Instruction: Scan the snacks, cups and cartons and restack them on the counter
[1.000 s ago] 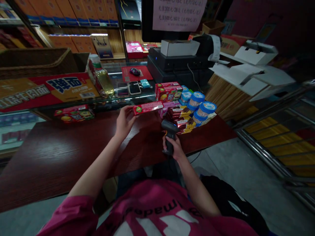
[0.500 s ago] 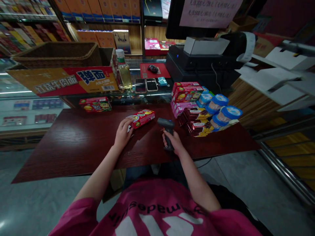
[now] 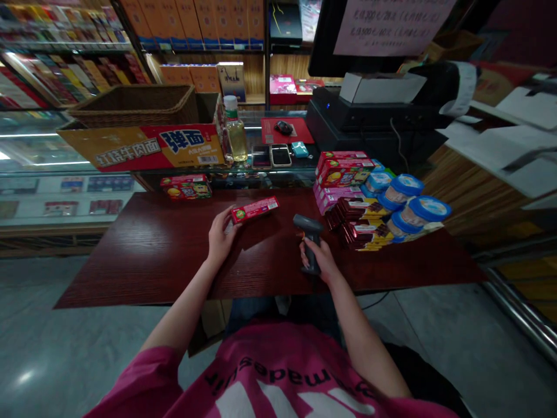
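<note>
My left hand [image 3: 223, 235] grips one end of a small red snack box [image 3: 256, 210], its narrow printed side turned up toward me, just over the dark wooden counter [image 3: 143, 255]. In my right hand [image 3: 319, 255] is a dark grey barcode scanner [image 3: 308, 223], held upright by the handle with its head pointing left toward the box. Right of the scanner sit chocolate-coloured packets with yellow ends [image 3: 361, 232], red boxes [image 3: 342, 167] stacked on pink boxes [image 3: 333, 197], and several blue-lidded tubs [image 3: 429, 208]. Another red box [image 3: 186, 187] lies at the counter's back left.
Behind the counter stand a noodle carton [image 3: 143, 150] with a wicker basket [image 3: 134, 104], a bottle of yellow liquid [image 3: 236, 136], phones [image 3: 281, 155] and a mouse [image 3: 284, 128]. A monitor [image 3: 324, 40] rises over a black cash drawer [image 3: 348, 136] at back right.
The red box in my left hand has rolled so its narrow side now faces up instead of its picture face. The view has shifted slightly; the scanner stays in my right hand.
</note>
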Tool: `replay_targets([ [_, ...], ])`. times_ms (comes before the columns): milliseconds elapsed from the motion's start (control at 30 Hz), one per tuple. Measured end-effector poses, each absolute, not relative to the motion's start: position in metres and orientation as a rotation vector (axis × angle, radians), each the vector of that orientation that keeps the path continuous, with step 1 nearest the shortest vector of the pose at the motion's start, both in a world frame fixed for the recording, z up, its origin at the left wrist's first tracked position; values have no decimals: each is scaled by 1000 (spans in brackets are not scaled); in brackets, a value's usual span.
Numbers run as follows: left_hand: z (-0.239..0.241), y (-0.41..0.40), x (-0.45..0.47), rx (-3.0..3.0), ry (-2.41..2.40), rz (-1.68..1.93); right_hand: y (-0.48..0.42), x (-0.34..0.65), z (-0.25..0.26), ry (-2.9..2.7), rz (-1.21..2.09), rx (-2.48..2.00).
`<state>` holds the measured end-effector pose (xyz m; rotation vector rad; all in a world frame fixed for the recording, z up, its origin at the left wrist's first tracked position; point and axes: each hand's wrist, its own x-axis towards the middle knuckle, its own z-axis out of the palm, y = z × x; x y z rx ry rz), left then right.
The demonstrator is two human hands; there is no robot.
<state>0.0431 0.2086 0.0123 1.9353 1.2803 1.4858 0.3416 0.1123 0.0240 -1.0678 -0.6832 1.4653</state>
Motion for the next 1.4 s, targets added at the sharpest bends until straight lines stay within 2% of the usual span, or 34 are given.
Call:
replay_targets([
  [167, 11, 218, -17, 1570, 1317, 1528, 111, 343, 23, -695, 1475, -1063],
  [367, 12, 237, -99, 1571, 1400, 1569, 112, 341, 23, -699, 1464, -1098],
  [633, 11, 282, -152, 1546, 1384, 1574, 112, 338, 22, -664, 1435, -1142],
  [733, 17, 286, -159, 1576, 1460, 1581, 111, 338, 21, -670, 1433, -1128],
  [867, 29, 272, -150, 1849, 1789, 1635, 111, 337, 23, -671, 1422, -1141],
  [967, 35, 262, -133, 2210, 1934, 1427, 111, 335, 25, -661, 1400, -1173],
  [1100, 34, 267, -116, 2362, 1932, 1210, 112, 334, 27, -666, 1373, -1193],
  [1400, 30, 300, -117, 2285, 1840, 1302, 112, 330, 30, -643, 1320, -1228],
])
